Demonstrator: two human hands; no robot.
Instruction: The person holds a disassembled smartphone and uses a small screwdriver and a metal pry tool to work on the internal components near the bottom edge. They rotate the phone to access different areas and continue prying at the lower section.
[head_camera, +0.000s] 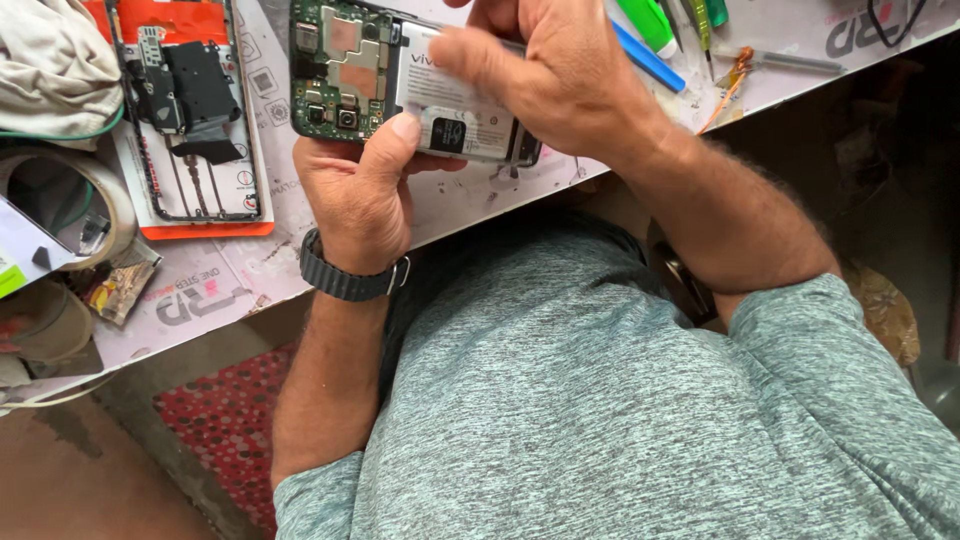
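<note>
A pale counter runs across the top of the view, its edge slanting up to the right. Below it, at the lower left, the floor is brown and dull, and a red mat with small light dots lies on it beside a grey strip. The right side is dark and in shadow. The light is soft and even, like daylight.

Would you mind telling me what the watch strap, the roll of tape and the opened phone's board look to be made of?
The watch strap looks like dark matte rubber or silicone, ribbed crosswise. The roll of tape looks like cream paper masking tape, dull and slightly wrinkled. The opened phone, held by the left hand and right hand, shows a green circuit board with metal shields, probably fibreglass laminate.
</note>
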